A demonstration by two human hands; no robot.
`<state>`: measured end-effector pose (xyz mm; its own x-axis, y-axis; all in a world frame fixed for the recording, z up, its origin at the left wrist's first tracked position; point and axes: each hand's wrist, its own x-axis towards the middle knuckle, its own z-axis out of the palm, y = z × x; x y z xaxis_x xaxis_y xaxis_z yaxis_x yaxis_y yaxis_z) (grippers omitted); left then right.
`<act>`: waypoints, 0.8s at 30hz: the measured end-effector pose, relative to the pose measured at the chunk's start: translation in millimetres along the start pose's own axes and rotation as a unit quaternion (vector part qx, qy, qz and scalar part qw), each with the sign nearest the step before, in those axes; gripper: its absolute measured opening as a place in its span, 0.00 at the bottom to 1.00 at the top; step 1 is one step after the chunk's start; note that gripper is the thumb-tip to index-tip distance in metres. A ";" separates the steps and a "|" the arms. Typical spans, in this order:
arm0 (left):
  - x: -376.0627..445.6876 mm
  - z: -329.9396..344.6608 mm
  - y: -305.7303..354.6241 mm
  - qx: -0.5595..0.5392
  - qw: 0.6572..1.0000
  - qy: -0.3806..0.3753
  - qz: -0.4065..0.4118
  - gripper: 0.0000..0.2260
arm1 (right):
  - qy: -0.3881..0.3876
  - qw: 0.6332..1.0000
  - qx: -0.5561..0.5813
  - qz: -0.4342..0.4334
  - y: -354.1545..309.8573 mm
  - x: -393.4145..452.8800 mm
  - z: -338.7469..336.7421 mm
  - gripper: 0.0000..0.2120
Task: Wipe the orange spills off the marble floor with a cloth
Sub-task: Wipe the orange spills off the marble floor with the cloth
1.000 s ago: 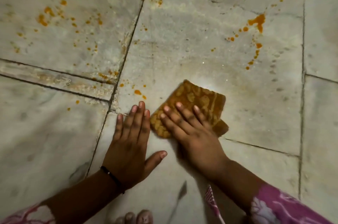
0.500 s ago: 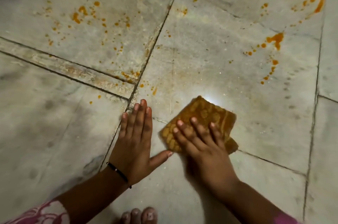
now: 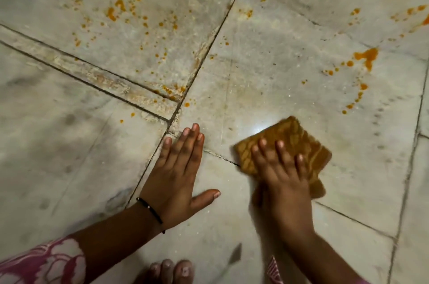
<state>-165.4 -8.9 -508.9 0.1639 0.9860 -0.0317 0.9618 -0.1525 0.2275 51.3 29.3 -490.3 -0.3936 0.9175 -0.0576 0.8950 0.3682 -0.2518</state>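
- The left hand (image 3: 177, 181) is laid flat on the marble floor (image 3: 69, 144), palm down, fingers straight and held together, thumb spread out to the right; nothing is grasped by it.
- A thin black thread band (image 3: 151, 210) is worn at the left wrist, and a pink and white patterned sleeve (image 3: 44, 262) is seen at the forearm.
- The right hand (image 3: 282, 174) is pressed flat on the cloth (image 3: 294, 142), fingers straight and slightly spread, not curled round it.
- The folded orange-brown cloth lies on the floor just right of the left hand, apart from it, and is slightly blurred.
- Orange spills (image 3: 366, 57) are scattered over the tiles beyond both hands, well apart from the cloth.
- Toes (image 3: 171, 271) are seen at the lower edge.
- No writing can be read.
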 end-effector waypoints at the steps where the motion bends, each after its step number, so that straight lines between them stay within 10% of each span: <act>1: 0.1 0.3 0.4 0.001 1.000 -0.005 0.001 0.44 | 0.000 1.000 -0.003 -0.011 -11.9 -10.4 4.2 0.33; 6: 1.0 0.1 0.3 0.035 0.999 -0.023 -0.001 0.44 | 0.005 0.995 -0.002 -0.095 -28.9 63.5 10.3 0.30; 11: 1.8 -0.6 1.3 0.018 0.999 -0.031 0.008 0.44 | 0.055 0.997 0.029 0.048 14.8 116.4 -5.3 0.29; 17: 35.1 -3.4 -4.3 -0.013 0.992 -0.008 0.124 0.39 | -0.018 0.988 -0.053 -0.145 87.9 12.8 -23.0 0.28; 24: 66.9 -0.8 -9.1 0.019 0.984 -0.074 0.159 0.35 | 0.059 0.989 0.042 0.132 98.3 47.0 -27.9 0.26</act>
<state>-163.4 58.5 -512.2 0.4861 0.8673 -0.1073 0.8633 -0.4575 0.2131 126.7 112.9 -490.8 -0.1173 0.9929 -0.0203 0.9409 0.1046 -0.3221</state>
